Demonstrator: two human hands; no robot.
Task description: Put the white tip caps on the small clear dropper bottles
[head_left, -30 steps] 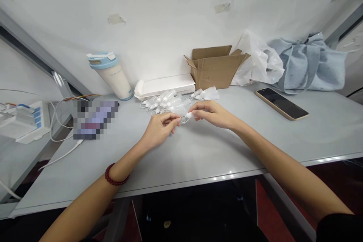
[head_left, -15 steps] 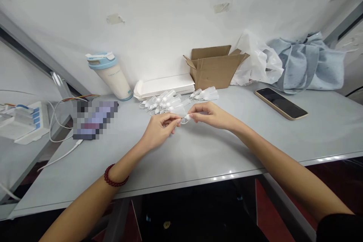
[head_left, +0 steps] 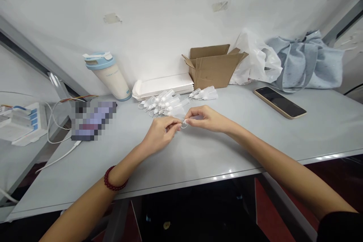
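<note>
My right hand is closed, pinching a small white cap with a thin looped strap hanging below it. Close by on the left, my left hand has thumb and forefinger pressed together; what lies between them is too small to make out. The two sets of fingertips almost meet at the cap, just above the table. Right behind them lies a heap of translucent plastic squeeze bottles with white caps. A smaller group of the same bottles rests to its right.
Along the wall stand a cup, a stack of white cartons, an open cardboard box, a plastic bag and a blue cloth bag. A phone lies right; a blurred device and power strip are left.
My right hand has come slightly down and left, and the cap moved with it towards my left fingertips. My left hand stays pinched in nearly the same place. The view has shifted slightly.
</note>
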